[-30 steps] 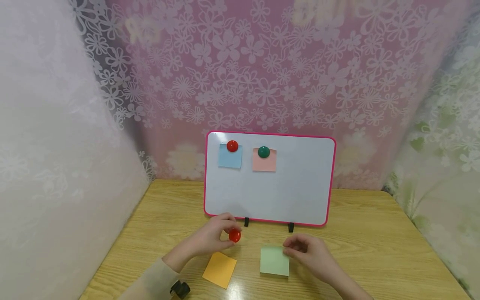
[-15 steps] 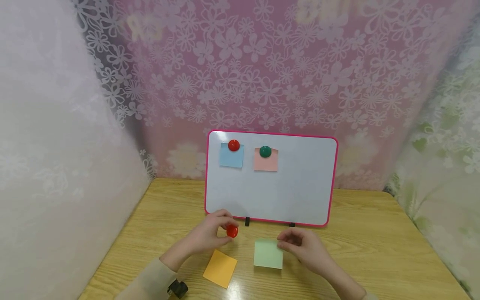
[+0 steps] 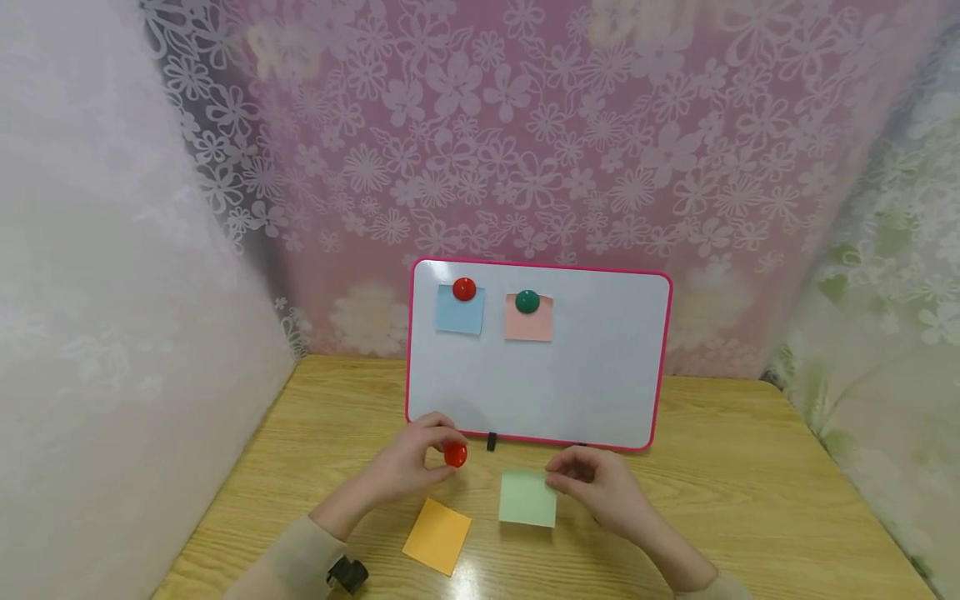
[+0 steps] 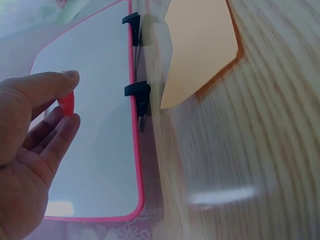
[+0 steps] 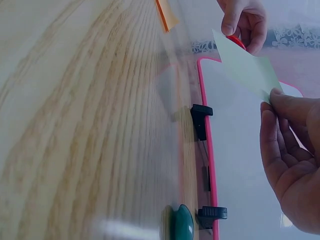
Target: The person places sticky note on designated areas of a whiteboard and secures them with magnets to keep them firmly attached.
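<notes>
My left hand (image 3: 405, 462) pinches a round red magnet (image 3: 455, 454) between thumb and fingertips, in front of the board's lower left corner. In the left wrist view the magnet (image 4: 66, 104) shows edge-on between thumb and fingers. My right hand (image 3: 600, 487) pinches a light green sticky note (image 3: 527, 498) by its right edge, raised over the table. The right wrist view has this note (image 5: 247, 70) tilted, with the thumb on its corner. An orange sticky note (image 3: 438, 537) lies on the table below my left hand.
A pink-framed whiteboard (image 3: 592, 367) stands on black feet (image 3: 491, 442). On it, a red magnet (image 3: 464, 289) holds a blue note (image 3: 459, 317) and a green magnet (image 3: 527, 302) a pink note (image 3: 528, 327). Another green magnet (image 5: 183, 223) lies on the table.
Both hands have shifted a little left and away toward the board, the left still with the red magnet and the right with the green note. The orange note stays put.
</notes>
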Action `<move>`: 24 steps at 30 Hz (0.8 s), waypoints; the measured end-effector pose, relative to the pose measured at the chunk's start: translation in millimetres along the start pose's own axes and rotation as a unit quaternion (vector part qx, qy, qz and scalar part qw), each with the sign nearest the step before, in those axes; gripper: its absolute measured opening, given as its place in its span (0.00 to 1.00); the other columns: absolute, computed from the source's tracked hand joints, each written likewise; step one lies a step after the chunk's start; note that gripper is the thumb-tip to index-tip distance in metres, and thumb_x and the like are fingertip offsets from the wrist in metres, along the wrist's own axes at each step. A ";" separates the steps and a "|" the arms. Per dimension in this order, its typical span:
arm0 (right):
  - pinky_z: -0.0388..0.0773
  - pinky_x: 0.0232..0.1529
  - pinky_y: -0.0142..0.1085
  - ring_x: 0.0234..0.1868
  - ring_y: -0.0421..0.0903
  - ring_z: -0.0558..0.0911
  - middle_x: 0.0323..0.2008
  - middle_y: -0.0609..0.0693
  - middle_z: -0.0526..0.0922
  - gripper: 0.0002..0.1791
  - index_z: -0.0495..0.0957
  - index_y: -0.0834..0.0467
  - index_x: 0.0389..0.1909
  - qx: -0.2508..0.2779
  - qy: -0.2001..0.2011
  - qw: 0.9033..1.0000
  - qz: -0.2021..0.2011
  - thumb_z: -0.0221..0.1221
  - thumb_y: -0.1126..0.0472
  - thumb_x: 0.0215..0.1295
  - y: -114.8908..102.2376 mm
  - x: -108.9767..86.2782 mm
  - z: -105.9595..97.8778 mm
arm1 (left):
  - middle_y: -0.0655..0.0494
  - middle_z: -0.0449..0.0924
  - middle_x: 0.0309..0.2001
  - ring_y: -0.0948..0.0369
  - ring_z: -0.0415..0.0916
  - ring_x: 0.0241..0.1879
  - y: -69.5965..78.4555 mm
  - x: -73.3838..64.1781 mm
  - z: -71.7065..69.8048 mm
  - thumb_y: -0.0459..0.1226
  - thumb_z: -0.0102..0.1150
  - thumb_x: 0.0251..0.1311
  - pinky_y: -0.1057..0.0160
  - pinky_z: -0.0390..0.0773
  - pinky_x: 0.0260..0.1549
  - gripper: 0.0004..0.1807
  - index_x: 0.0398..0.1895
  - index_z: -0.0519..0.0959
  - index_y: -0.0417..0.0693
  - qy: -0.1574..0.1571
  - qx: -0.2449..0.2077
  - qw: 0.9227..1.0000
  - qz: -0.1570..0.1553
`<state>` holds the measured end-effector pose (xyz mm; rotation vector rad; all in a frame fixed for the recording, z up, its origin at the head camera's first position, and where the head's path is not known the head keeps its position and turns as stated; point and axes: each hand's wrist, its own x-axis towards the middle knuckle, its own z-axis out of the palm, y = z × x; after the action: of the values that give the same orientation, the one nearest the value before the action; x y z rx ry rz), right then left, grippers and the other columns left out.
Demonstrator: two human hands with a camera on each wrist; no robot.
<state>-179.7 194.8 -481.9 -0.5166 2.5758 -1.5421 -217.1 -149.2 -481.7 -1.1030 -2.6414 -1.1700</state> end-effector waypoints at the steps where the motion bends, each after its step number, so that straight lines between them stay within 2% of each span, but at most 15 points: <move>1: 0.84 0.36 0.33 0.35 0.46 0.85 0.38 0.46 0.89 0.07 0.88 0.56 0.43 0.002 -0.002 1.000 -0.004 0.73 0.59 0.69 0.1 1.4 0.4 | 0.60 0.79 0.50 0.62 0.80 0.47 -0.5 -0.3 -1.2 0.26 0.78 0.58 0.54 0.87 0.49 0.21 0.54 0.86 0.49 0.001 0.000 1.000 -0.002; 8: 0.84 0.37 0.33 0.37 0.51 0.87 0.38 0.47 0.89 0.07 0.88 0.57 0.43 0.010 -0.001 1.000 -0.020 0.72 0.59 0.69 -1.8 13.5 3.9 | 0.60 0.78 0.50 0.62 0.81 0.46 -5.4 -1.3 -7.8 0.26 0.78 0.58 0.53 0.87 0.49 0.21 0.54 0.86 0.49 0.019 0.006 1.000 0.001; 12: 0.84 0.37 0.33 0.37 0.52 0.87 0.38 0.47 0.89 0.07 0.88 0.58 0.43 0.011 0.002 1.000 -0.028 0.72 0.60 0.69 -2.3 22.9 5.0 | 0.61 0.78 0.50 0.62 0.80 0.46 -5.0 -1.0 -11.7 0.27 0.78 0.59 0.56 0.87 0.49 0.21 0.54 0.87 0.50 0.034 0.018 0.999 0.006; 18: 0.85 0.38 0.35 0.38 0.54 0.88 0.38 0.47 0.89 0.06 0.88 0.56 0.44 0.018 0.005 0.999 -0.034 0.72 0.59 0.70 -2.0 33.4 4.8 | 0.58 0.78 0.50 0.60 0.81 0.46 -3.3 -2.4 -14.4 0.27 0.79 0.58 0.53 0.87 0.48 0.20 0.54 0.87 0.44 0.066 0.016 0.998 0.008; 24: 0.87 0.41 0.40 0.40 0.57 0.88 0.39 0.49 0.90 0.05 0.88 0.56 0.43 0.028 0.013 0.999 -0.034 0.72 0.60 0.70 -0.5 43.1 5.6 | 0.59 0.79 0.50 0.61 0.82 0.45 -3.1 -1.4 -15.0 0.27 0.80 0.57 0.59 0.87 0.48 0.21 0.54 0.87 0.44 0.092 0.020 0.996 0.008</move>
<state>-218.6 175.6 -480.2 -0.5867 2.5514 -1.6480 -221.4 -161.5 -473.4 -0.9594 -2.5010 -1.1505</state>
